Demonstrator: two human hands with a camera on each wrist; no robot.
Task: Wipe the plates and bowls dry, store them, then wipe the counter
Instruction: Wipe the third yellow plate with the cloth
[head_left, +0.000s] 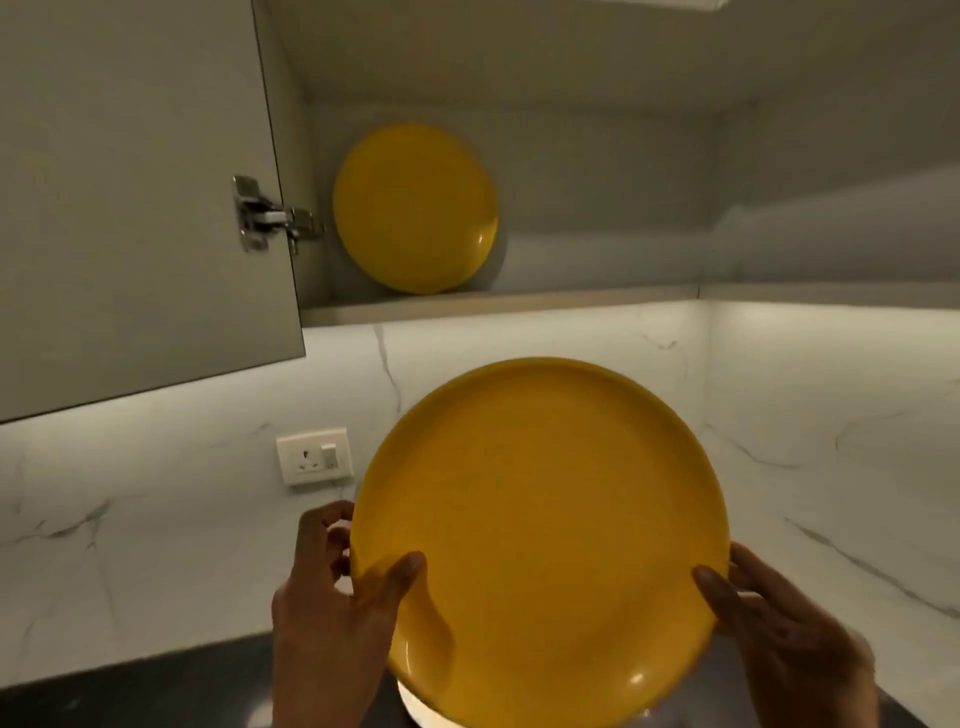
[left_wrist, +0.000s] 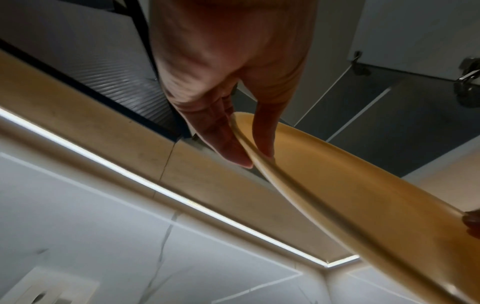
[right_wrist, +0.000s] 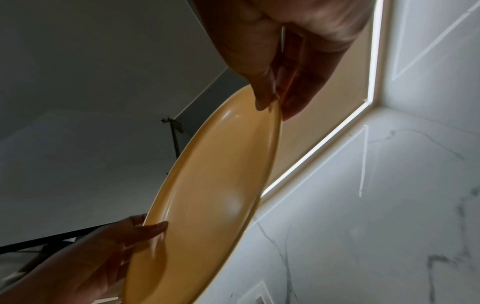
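I hold a yellow plate (head_left: 540, 525) up in front of the marble wall, tilted with its face toward me. My left hand (head_left: 353, 582) grips its left rim, thumb on the face and fingers behind. My right hand (head_left: 748, 597) grips the right rim the same way. The left wrist view shows the plate (left_wrist: 337, 185) edge-on, pinched by my left hand (left_wrist: 249, 152). In the right wrist view the plate (right_wrist: 207, 195) is pinched by my right hand (right_wrist: 272, 98). A second yellow plate (head_left: 415, 208) leans upright at the left end of the open wall cabinet.
The cabinet door (head_left: 135, 197) stands open to the left, with its hinge (head_left: 270, 215) beside the stored plate. The cabinet shelf (head_left: 519, 301) runs right from that plate. A wall socket (head_left: 314, 454) sits left of my hands. A dark counter (head_left: 156, 686) lies below, with something white (head_left: 426, 706) under the held plate.
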